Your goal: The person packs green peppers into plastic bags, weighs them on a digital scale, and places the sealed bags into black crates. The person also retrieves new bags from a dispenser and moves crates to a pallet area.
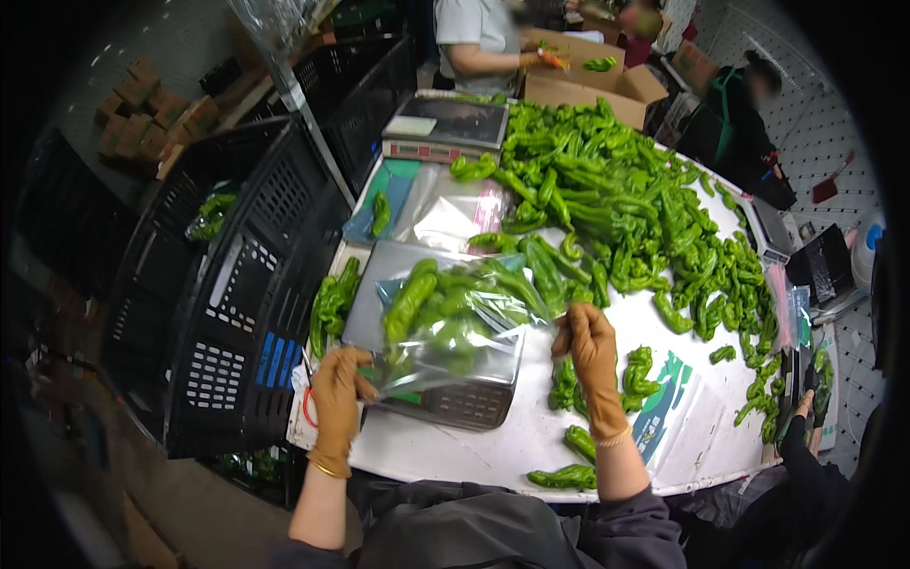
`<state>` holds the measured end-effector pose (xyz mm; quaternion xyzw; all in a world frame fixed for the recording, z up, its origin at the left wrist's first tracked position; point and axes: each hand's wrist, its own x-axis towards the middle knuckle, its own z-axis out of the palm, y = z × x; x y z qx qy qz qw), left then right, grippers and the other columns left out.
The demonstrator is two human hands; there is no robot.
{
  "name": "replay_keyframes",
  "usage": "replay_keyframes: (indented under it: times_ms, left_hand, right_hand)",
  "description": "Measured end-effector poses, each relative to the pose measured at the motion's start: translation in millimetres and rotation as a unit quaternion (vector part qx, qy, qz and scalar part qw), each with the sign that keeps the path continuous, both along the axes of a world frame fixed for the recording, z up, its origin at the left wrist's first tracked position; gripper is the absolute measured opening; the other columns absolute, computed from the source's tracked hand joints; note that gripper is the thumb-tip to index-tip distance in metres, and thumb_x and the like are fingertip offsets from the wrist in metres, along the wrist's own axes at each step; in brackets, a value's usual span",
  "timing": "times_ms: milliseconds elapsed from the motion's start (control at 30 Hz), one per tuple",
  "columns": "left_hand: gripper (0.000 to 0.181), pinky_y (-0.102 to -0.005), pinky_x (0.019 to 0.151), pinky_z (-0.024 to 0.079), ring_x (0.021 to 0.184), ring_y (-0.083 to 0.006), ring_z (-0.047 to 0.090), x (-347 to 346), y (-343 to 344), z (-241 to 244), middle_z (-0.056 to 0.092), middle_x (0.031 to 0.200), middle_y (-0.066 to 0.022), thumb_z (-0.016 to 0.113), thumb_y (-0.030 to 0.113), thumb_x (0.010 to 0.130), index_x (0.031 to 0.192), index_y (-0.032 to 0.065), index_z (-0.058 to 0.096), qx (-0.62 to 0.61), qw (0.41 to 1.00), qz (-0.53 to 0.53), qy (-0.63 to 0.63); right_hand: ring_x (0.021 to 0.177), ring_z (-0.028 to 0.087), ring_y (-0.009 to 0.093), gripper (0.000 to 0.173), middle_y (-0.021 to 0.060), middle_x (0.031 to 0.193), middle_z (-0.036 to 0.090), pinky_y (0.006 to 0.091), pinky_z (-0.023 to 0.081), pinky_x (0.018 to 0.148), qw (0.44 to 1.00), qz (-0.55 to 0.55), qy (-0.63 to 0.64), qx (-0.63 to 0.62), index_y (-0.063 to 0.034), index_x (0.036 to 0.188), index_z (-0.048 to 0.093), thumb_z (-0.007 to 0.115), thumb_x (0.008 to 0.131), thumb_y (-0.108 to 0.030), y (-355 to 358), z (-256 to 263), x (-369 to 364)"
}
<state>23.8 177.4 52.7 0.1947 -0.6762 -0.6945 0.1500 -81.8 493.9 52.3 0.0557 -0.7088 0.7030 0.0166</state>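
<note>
A clear plastic bag filled with green peppers is spread over a digital scale, hiding much of its platform and keypad. My left hand, in a tan glove, pinches the bag's near-left edge. At the opposite side, my right hand, gloved the same way, has thumb and fingers closed on the bag's plastic. Loose green peppers lie on the white table beside and under my right hand. Several more peppers rest left of the scale.
A large pepper heap covers the table's far side. Black plastic crates stand at the left. A second scale and flat plastic bags lie beyond. A co-worker stands by a cardboard box; red-handled scissors lie near my left hand.
</note>
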Motion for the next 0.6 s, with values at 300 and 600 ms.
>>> replay_keyframes:
  times_ms: [300,600]
  left_hand:
    - [0.032,-0.0201,0.046,0.028,0.053,-0.0042,0.041,56.3,34.9,-98.0,0.051,0.078,0.0053,0.057,0.042,0.096,0.104,0.0115,0.058,0.192,0.961,-0.008,-0.198]
    - [0.063,-0.0215,0.062,0.042,0.078,-0.0073,0.052,44.5,25.1,-116.9,0.058,0.103,0.0020,0.054,0.057,0.092,0.135,0.0112,0.048,0.240,0.936,-0.172,-0.193]
  right_hand:
    - [0.042,0.042,0.007,0.023,-0.0001,0.061,0.054,0.0228,0.032,0.037,0.959,-0.101,-0.263,0.019,-0.0036,0.083,0.061,0.068,0.091,-0.025,6.7,-95.2,58.2]
    - [0.050,0.044,0.005,0.032,-0.0031,0.072,0.058,0.0206,0.030,0.039,0.947,-0.009,-0.313,-0.074,-0.0047,0.097,0.063,0.068,0.090,-0.035,17.4,-128.5,46.9]
